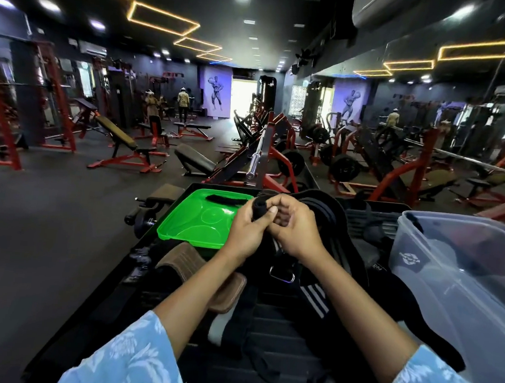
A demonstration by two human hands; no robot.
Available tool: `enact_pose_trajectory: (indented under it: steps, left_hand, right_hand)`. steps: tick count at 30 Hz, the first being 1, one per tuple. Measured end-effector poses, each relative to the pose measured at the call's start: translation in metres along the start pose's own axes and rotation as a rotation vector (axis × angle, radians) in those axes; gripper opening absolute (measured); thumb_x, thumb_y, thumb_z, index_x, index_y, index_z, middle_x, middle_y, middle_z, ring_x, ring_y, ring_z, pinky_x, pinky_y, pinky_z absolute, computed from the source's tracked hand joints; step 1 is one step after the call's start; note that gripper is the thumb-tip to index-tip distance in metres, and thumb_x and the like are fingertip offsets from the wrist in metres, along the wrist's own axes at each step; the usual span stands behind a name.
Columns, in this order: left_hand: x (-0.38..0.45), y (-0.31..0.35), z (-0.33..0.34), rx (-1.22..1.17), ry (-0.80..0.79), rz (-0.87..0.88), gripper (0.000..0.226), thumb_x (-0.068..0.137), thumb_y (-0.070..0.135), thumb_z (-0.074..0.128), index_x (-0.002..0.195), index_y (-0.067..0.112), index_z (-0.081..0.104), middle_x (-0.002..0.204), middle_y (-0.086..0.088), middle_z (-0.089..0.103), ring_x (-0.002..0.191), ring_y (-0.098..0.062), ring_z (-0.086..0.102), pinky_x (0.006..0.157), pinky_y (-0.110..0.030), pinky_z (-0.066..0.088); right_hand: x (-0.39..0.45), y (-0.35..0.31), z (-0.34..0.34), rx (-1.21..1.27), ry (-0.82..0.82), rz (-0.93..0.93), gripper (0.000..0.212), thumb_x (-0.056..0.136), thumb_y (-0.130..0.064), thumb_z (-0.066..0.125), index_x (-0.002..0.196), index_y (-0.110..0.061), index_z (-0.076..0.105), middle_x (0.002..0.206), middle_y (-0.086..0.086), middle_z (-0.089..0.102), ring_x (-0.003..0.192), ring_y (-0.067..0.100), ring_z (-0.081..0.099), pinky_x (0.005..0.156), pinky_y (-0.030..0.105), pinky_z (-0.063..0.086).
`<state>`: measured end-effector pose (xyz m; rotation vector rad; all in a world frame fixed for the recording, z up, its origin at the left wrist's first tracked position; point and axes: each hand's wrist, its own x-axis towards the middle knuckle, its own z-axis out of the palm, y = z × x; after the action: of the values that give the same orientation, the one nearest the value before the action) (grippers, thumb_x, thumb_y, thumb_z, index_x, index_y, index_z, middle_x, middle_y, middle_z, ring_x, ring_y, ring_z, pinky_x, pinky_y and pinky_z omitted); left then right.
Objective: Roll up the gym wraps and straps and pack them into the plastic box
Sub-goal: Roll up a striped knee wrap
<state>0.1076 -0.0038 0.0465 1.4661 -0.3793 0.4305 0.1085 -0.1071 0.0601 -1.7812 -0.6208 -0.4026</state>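
At the far left, red-framed gym machines [2, 129] and an adjustable bench [119, 141] are seen on the dark floor. Nearer, a bright green lid [194, 226] is laid flat on the black table [110, 289], and a short black strap [225, 199] is lying across its far edge. Just in front of the lid, a brown padded grip [185, 260] is resting on the table, partly covered by the left forearm.

Over the middle of the table the two hands are brought together. A black wrap [259, 207], partly rolled, is gripped by the left hand [249, 232], with the thumb laid along the roll's side. The right hand [295, 226] is curled against the same wrap, its fingers tucked in at the roll; how much of the fabric is pinched by them cannot be told. Both sleeves are pale blue with a white print.

Beneath the hands a pile of black belts and straps [328, 209] is spread, with a metal ring [282, 274] and a white-striped wrap [315, 299] showing below the right wrist.

At the right, the clear plastic box [461, 286] is standing on the table edge, well apart from the held wrap; dark shapes are seen through its wall, but it cannot be told whether they lie inside. Behind it, a mirror wall [417, 119] reflects the gym.
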Motion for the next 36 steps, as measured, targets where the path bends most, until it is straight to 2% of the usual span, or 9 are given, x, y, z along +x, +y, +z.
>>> enact_pose_trajectory:
  steps: [6, 10, 15, 20, 23, 25, 27, 30, 36]
  left_hand:
    - [-0.001, -0.002, 0.002, -0.104, -0.016, -0.056, 0.025, 0.088, -0.011, 0.047, 0.093, 0.011, 0.058, 0.080, 0.005, 0.066, 0.070, 0.005, 0.063, 0.071, -0.011, 0.049]
    - [-0.001, -0.001, 0.004, -0.243, -0.040, -0.135, 0.024, 0.092, -0.009, 0.041, 0.093, 0.008, 0.057, 0.067, 0.006, 0.071, 0.064, -0.001, 0.065, 0.064, -0.013, 0.052]
    - [-0.005, 0.005, 0.004, -0.300, -0.080, -0.201, 0.016, 0.096, 0.004, 0.039, 0.102, 0.010, 0.053, 0.090, -0.004, 0.064, 0.072, -0.002, 0.065, 0.065, -0.015, 0.052]
    - [0.002, 0.004, 0.000, -0.234, -0.070, -0.203, 0.018, 0.096, 0.003, 0.040, 0.101, 0.010, 0.056, 0.093, -0.009, 0.063, 0.082, -0.015, 0.061, 0.073, -0.020, 0.050]
    - [0.003, 0.003, 0.001, -0.261, 0.062, -0.204, 0.019, 0.094, -0.001, 0.045, 0.089, 0.011, 0.059, 0.078, -0.001, 0.068, 0.071, -0.011, 0.064, 0.073, -0.023, 0.051]
    - [0.003, 0.005, 0.004, -0.308, 0.150, -0.207, 0.020, 0.093, -0.003, 0.046, 0.083, 0.010, 0.059, 0.064, 0.005, 0.068, 0.060, -0.006, 0.065, 0.064, -0.019, 0.054]
    - [0.003, 0.004, 0.007, -0.293, 0.178, -0.205, 0.018, 0.092, -0.003, 0.049, 0.082, 0.010, 0.059, 0.064, 0.004, 0.068, 0.063, -0.010, 0.065, 0.068, -0.023, 0.055]
    - [0.002, 0.000, 0.009, -0.243, 0.159, -0.178, 0.015, 0.091, 0.001, 0.053, 0.083, 0.011, 0.060, 0.074, -0.002, 0.066, 0.074, -0.018, 0.061, 0.082, -0.036, 0.051]
    - [0.004, 0.001, 0.003, -0.333, 0.021, -0.202, 0.015, 0.094, 0.002, 0.046, 0.086, 0.006, 0.058, 0.066, 0.002, 0.069, 0.059, -0.009, 0.065, 0.064, -0.022, 0.054]
  right_hand:
    - [-0.006, 0.004, 0.008, 0.072, 0.104, 0.010, 0.037, 0.074, 0.020, 0.058, 0.080, -0.016, 0.058, 0.090, 0.004, 0.053, 0.072, -0.001, 0.057, 0.068, 0.009, 0.046]
    - [-0.006, 0.002, 0.008, 0.080, 0.091, 0.048, 0.031, 0.076, 0.017, 0.058, 0.089, -0.011, 0.055, 0.079, 0.001, 0.060, 0.063, -0.006, 0.055, 0.064, 0.010, 0.045]
    - [-0.005, 0.010, 0.001, 0.037, 0.120, 0.092, 0.031, 0.075, 0.008, 0.068, 0.082, -0.019, 0.054, 0.078, -0.006, 0.061, 0.073, -0.001, 0.059, 0.075, 0.023, 0.050]
    - [-0.004, 0.004, -0.001, 0.147, 0.024, 0.097, 0.023, 0.078, 0.014, 0.061, 0.094, -0.003, 0.060, 0.076, -0.002, 0.062, 0.064, -0.005, 0.059, 0.069, 0.013, 0.049]
    - [-0.007, 0.003, 0.007, -0.080, 0.091, 0.024, 0.024, 0.079, 0.010, 0.061, 0.099, -0.002, 0.063, 0.083, -0.002, 0.058, 0.066, -0.005, 0.054, 0.068, 0.007, 0.043]
    - [-0.010, 0.003, 0.015, -0.263, 0.140, -0.066, 0.029, 0.075, 0.004, 0.067, 0.103, -0.002, 0.064, 0.091, 0.001, 0.053, 0.070, -0.001, 0.050, 0.067, 0.004, 0.040]
    - [-0.011, 0.003, 0.019, -0.305, 0.189, -0.092, 0.028, 0.072, 0.000, 0.069, 0.100, -0.004, 0.065, 0.088, 0.005, 0.057, 0.068, 0.003, 0.049, 0.066, 0.006, 0.041]
    - [-0.011, 0.002, 0.014, -0.217, 0.255, -0.015, 0.019, 0.074, 0.002, 0.068, 0.091, -0.005, 0.063, 0.073, -0.002, 0.058, 0.061, -0.001, 0.050, 0.062, 0.009, 0.044]
    - [-0.007, -0.005, 0.008, 0.180, 0.042, 0.162, 0.022, 0.075, 0.019, 0.061, 0.085, 0.000, 0.062, 0.065, -0.004, 0.062, 0.056, -0.006, 0.058, 0.062, 0.007, 0.047]
